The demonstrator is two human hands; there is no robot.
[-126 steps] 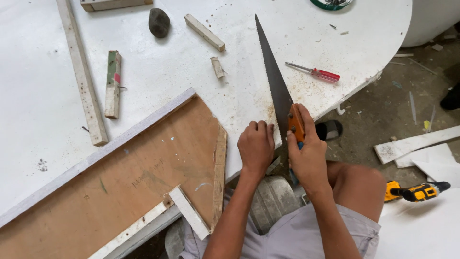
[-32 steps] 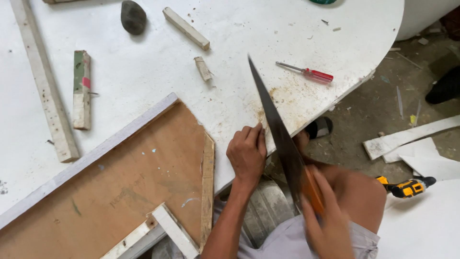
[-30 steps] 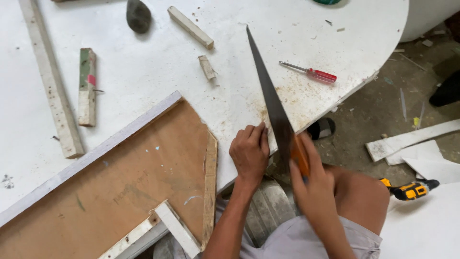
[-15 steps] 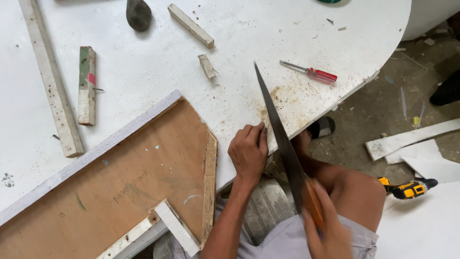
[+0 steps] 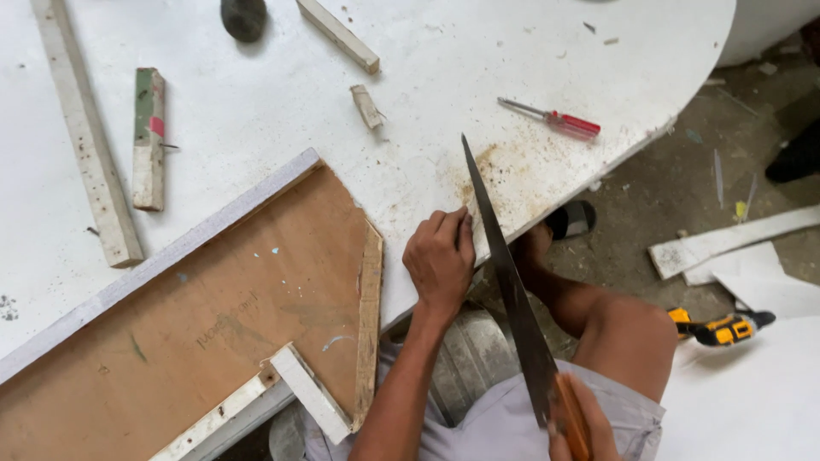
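Observation:
My right hand grips the orange handle of a hand saw at the bottom edge of the view. The dark blade runs up and left, its tip over the white table. Its edge sits in a cut at the table's front rim, where brown sawdust is scattered. My left hand presses flat on the table just left of the blade, fingers curled at the cut. My bare knee is under the table edge.
A plywood panel with white edging lies left of my left hand. Wood strips, a small offcut, a dark stone and a red-handled screwdriver lie on the table. A yellow drill and white scraps rest on the floor.
The saw has gone back and forth through the cut; since half a second ago the blade has been drawn back toward me. My left hand has stayed pressed beside the cut.

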